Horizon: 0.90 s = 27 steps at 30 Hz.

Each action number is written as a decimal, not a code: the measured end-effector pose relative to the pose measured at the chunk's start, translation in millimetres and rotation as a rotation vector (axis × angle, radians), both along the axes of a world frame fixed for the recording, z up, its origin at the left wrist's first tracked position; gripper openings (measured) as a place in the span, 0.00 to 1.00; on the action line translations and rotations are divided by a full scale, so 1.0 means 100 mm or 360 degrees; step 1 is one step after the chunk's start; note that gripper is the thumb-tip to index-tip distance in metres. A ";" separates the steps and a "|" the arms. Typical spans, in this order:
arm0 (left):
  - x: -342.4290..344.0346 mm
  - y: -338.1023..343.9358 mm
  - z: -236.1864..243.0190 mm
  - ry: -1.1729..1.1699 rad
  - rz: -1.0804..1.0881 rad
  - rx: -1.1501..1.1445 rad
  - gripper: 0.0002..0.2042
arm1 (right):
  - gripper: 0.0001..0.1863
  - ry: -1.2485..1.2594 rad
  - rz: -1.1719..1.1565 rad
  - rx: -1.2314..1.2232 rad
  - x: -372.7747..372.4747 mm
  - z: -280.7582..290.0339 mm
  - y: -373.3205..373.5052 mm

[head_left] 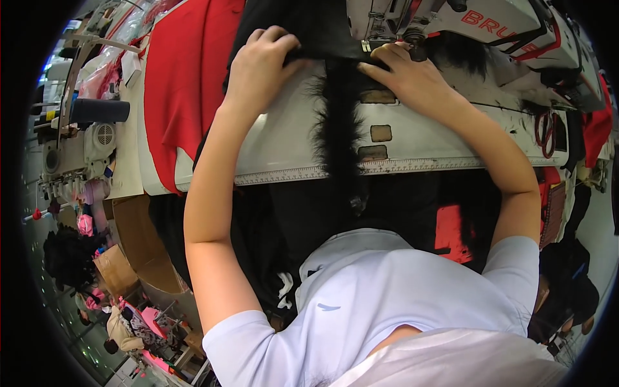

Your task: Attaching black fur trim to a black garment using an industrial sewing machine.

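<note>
Black fabric [322, 32] lies across the sewing machine bed and runs under the machine head [393, 22]. A strip of black fur trim [338, 129] hangs from its near edge, over the bed and down toward my lap. My left hand [261, 68] is closed at the fabric's near edge, left of the fur, its fingers bent over the cloth and its thumb below. Close beside the needle area, my right hand [409, 74] pinches the edge where fabric and fur meet. Its fingertips are partly hidden by the machine's parts.
Red fabric [180, 90] drapes over the table on the left. A ruler strip [284, 175] follows the table's front edge. Red-handled scissors [545, 134] lie at the right. Cardboard boxes [145, 242] stand on the floor to the left, near other machines. Loose black fur lies behind my right hand.
</note>
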<state>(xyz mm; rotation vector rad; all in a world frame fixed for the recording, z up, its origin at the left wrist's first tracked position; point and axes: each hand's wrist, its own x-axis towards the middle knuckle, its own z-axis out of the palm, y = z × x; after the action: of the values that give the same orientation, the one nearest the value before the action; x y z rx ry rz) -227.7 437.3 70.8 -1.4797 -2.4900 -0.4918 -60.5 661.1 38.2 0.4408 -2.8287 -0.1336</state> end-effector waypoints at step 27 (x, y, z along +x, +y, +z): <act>0.70 0.39 -0.45 0.0464 -0.0055 0.0241 0.04 | 0.11 0.0337 -0.0215 -0.0369 -0.11 -0.23 0.04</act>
<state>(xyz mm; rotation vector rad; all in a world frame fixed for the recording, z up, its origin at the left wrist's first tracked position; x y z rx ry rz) -157.4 476.3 25.8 -1.4245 -2.1583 -0.4257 -71.1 665.5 15.6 0.1732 -2.6222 0.1142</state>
